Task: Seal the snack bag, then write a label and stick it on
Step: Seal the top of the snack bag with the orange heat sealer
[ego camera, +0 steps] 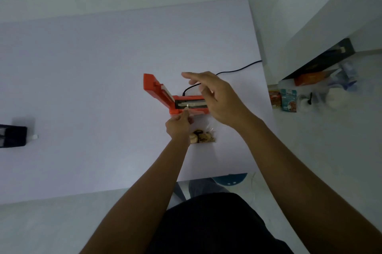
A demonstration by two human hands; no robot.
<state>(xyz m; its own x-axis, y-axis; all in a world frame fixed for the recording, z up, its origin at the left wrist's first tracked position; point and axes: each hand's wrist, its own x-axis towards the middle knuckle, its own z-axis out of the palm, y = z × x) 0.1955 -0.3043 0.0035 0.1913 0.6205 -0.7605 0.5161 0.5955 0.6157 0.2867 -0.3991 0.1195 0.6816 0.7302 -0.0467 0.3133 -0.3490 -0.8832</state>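
An orange bag sealer (160, 93) lies mid-table with its lid raised to the left and its black sealing strip bare. A clear snack bag (203, 137) with biscuits in its bottom lies just in front, its open top laid toward the strip. My left hand (178, 126) pinches the bag's top left edge at the sealer's front. My right hand (215, 98) hovers above the sealer's right half, fingers stretched out to the left and holding nothing.
The sealer's black cord (237, 70) runs off the white table (82, 88) to the right. A black object (12, 135) sits at the table's left edge. Snack packets (283, 99) and containers (334, 96) crowd a surface at the right.
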